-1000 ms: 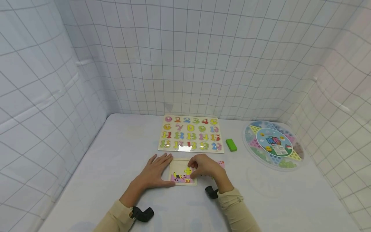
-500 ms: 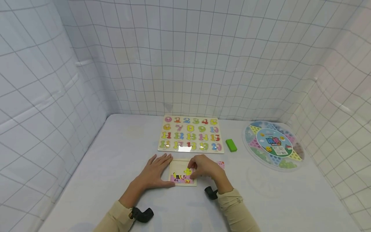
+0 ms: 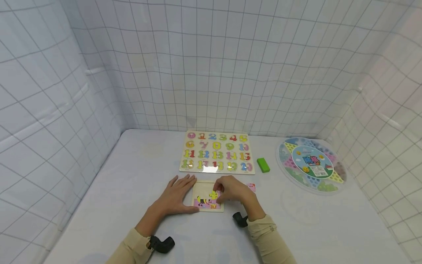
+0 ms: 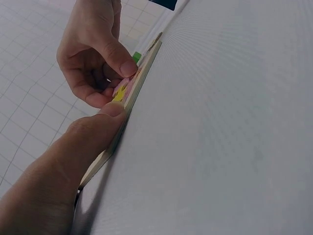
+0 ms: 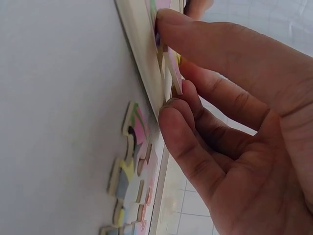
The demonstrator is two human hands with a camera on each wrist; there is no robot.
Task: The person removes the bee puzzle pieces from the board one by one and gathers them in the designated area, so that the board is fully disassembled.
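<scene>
Near the front edge of the surface point(image 3: 125, 190), at its middle, lies a small wooden puzzle tray point(image 3: 207, 196), flat and square. The left hand point(image 3: 176, 194) lies spread beside it, palm down, thumb pressed against the tray's front left corner; the left wrist view shows that thumb touching the wooden rim. The right hand point(image 3: 234, 190) bends over the tray's right half, thumb and forefinger pinching a puzzle piece point(image 5: 172, 73) that stands tilted on its edge at the tray's rim.

The piece looks thin, stiff and light, a flat bit of painted wood; it should not flex, but pinched at the faces it could slip, so the cut edges seem the surer place to grip. The tray is likewise rigid and light, likely to slide on the smooth cloth unless held down.

More loose pieces point(image 5: 129, 169) lie in a row just right of the tray, close under the right hand, where a wrist might knock them. Toward the back edge sits a number board point(image 3: 217, 152), with a green block point(image 3: 263, 164) just beside its right side. A round game box point(image 3: 310, 165) lies near the right edge, well apart from the hands.
</scene>
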